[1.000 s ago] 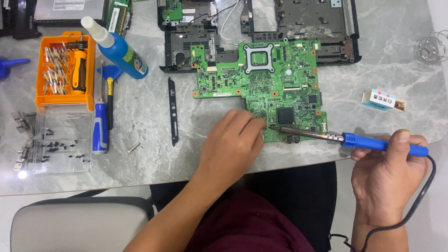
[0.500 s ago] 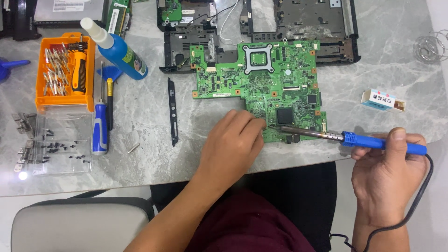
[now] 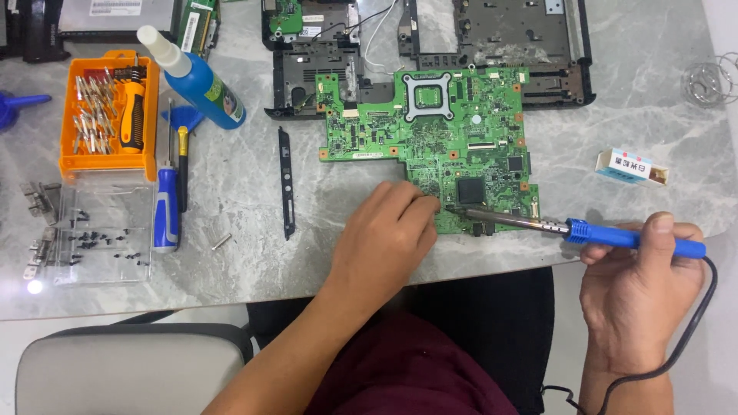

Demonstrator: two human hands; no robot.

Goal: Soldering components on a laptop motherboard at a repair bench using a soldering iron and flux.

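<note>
Right hand (image 3: pixel 642 288) grips a blue-handled soldering iron (image 3: pixel 569 227), tip on the green circuit board (image 3: pixel 430 131); left hand (image 3: pixel 384 238) rests curled beside it.

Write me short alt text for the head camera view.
A right hand holds a blue-handled soldering iron, tip on a green circuit board, while the left hand rests on the board's lower edge. An orange bit case and blue bottle sit to the left.

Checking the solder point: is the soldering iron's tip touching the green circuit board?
Touching. The head view shows the soldering iron tip resting on the circuit board beside the left hand.
</note>
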